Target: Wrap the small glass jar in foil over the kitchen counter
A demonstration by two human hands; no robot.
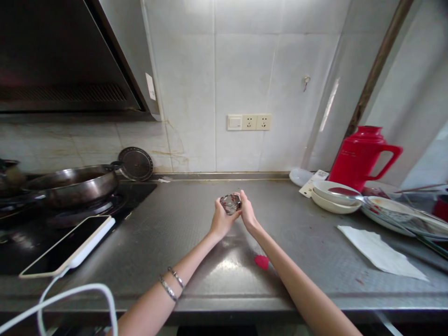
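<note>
A small clear glass-like container (230, 203) with dark red bits showing in it is held above the middle of the steel counter. My left hand (222, 221) wraps around its left and lower side. Against its right side rests my right hand (247, 211), fingers pointing up and pressed to the rim. The container's base is hidden by my fingers. A flat pink-red piece (261, 262) lies on the counter just left of my right forearm.
At left, a steel pan (75, 189) sits on the stove, with a phone (68, 247) and white cable (80, 288) in front. At right stand a red thermos (360, 161), stacked bowls (334, 203), dishes and a white paper towel (380, 252).
</note>
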